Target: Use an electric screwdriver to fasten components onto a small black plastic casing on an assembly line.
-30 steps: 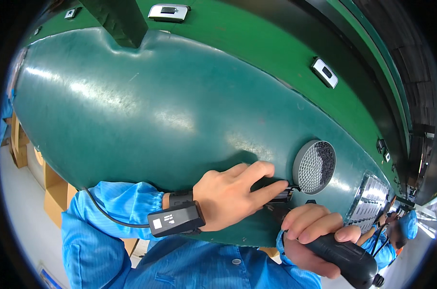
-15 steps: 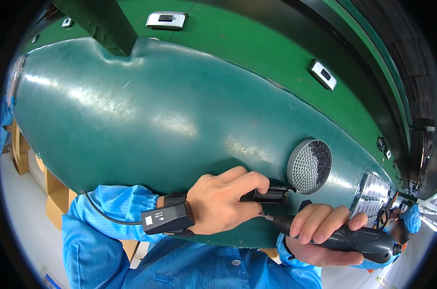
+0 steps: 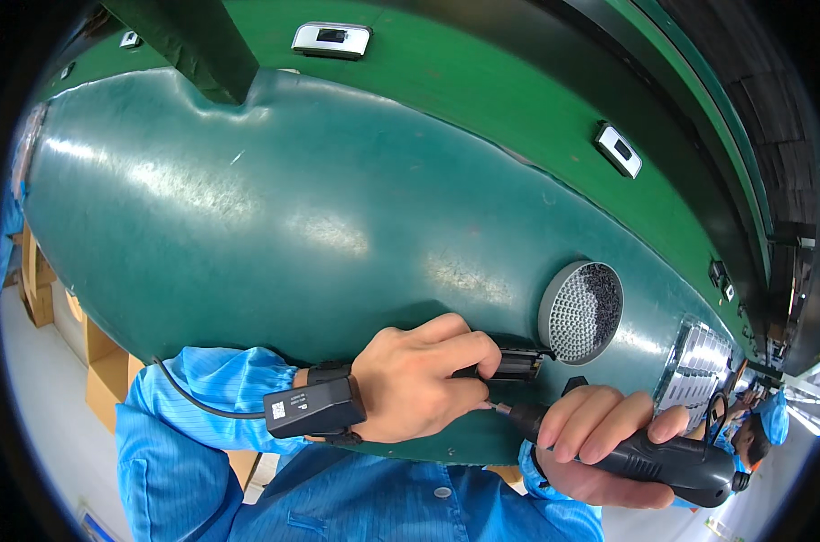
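Note:
My left hand [image 3: 423,379] is closed on a black rectangular part [image 3: 518,364], gripping its left end between thumb and fingers just above the table's near edge. Most of that end is hidden by the fingers. In my right hand [image 3: 609,443] lies a black electric screwdriver [image 3: 676,465], with the fingers wrapped round its body. Its bit [image 3: 498,408] points left and reaches my left thumb and fingertips; whether it touches a screw cannot be made out. Just beyond the black part stands a round grey dish [image 3: 568,330] with rows of small holes and many tiny dark screws on its right side.
The green table [image 3: 274,298] spreads out to the left. Behind it runs a green conveyor belt carrying white-and-black devices [image 3: 331,41]. A dark post [image 3: 193,50] rises at the far left. At right is a clear compartment tray [image 3: 699,361]; a person in blue [image 3: 762,429] is beyond it.
The devices on the belt have shifted to the right. My right hand has tilted the screwdriver slightly, its rear end dropping lower. My left hand has barely moved.

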Motion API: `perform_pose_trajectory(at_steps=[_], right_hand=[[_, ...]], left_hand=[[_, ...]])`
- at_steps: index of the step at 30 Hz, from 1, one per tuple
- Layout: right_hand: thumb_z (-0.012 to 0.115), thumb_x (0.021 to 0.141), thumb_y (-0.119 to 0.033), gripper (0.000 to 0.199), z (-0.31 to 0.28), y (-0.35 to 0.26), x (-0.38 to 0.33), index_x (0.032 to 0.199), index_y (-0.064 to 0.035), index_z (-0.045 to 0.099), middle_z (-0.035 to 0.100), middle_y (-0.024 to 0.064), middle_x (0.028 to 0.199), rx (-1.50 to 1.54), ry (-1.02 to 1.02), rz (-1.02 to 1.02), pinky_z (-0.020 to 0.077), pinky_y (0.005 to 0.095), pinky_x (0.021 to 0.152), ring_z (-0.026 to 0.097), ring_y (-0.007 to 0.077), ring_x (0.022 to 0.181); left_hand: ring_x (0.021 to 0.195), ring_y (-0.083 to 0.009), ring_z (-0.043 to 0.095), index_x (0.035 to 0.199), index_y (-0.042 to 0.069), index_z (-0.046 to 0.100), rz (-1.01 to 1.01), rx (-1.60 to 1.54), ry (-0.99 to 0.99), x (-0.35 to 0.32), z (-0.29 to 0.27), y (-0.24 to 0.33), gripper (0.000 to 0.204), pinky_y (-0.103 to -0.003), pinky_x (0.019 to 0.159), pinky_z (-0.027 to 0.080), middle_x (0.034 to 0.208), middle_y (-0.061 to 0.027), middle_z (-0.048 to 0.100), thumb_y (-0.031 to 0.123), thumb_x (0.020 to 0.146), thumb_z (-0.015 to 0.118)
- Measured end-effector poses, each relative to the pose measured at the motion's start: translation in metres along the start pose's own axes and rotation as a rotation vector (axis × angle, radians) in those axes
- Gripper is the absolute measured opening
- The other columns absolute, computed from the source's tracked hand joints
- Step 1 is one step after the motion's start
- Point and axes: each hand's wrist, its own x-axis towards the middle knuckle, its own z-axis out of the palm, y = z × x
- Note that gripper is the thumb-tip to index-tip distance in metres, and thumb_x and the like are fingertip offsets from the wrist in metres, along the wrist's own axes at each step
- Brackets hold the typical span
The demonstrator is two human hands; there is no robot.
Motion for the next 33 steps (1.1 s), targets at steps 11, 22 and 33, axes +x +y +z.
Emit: perform_pose_trajectory(at_steps=[11, 22, 33], right_hand=[[0.060, 0.098, -0.057, 0.065, 0.002, -0.002, -0.017, 0.136, -0.0076, 0.043, 0.060, 0.0175, 0.087, -0.006, -0.242, 0.003, 0.0510, 0.0416, 0.057, 0.057, 0.0268, 0.067], [0.062, 0.097, -0.057, 0.063, 0.008, 0.009, -0.024, 0.131, -0.0075, 0.041, 0.059, 0.0156, 0.085, -0.130, -0.140, -0.062, 0.0523, 0.0414, 0.054, 0.058, 0.0268, 0.063], [0.061, 0.095, -0.062, 0.071, 0.011, 0.031, -0.031, 0.131, -0.0056, 0.038, 0.059, 0.0154, 0.082, -0.194, -0.176, -0.109, 0.0539, 0.0405, 0.052, 0.058, 0.0263, 0.058]], left_hand=[[0.082, -0.0173, 0.060, 0.076, 0.012, 0.072, -0.044, 0.001, -0.019, -0.021, 0.001, 0.000, 0.018, -0.030, 0.054, 0.053, 0.100, 0.0027, 0.061, 0.014, 0.066, 0.086], [0.085, -0.0215, 0.060, 0.122, 0.006, 0.069, -0.068, 0.182, 0.012, -0.016, 0.005, 0.001, 0.057, -0.030, 0.055, 0.055, 0.113, -0.0058, 0.055, 0.012, 0.067, 0.084], [0.088, -0.0206, 0.060, 0.118, 0.006, 0.070, -0.069, 0.252, 0.029, -0.025, 0.010, -0.004, 0.053, -0.029, 0.054, 0.055, 0.112, -0.0036, 0.056, 0.013, 0.067, 0.081]])
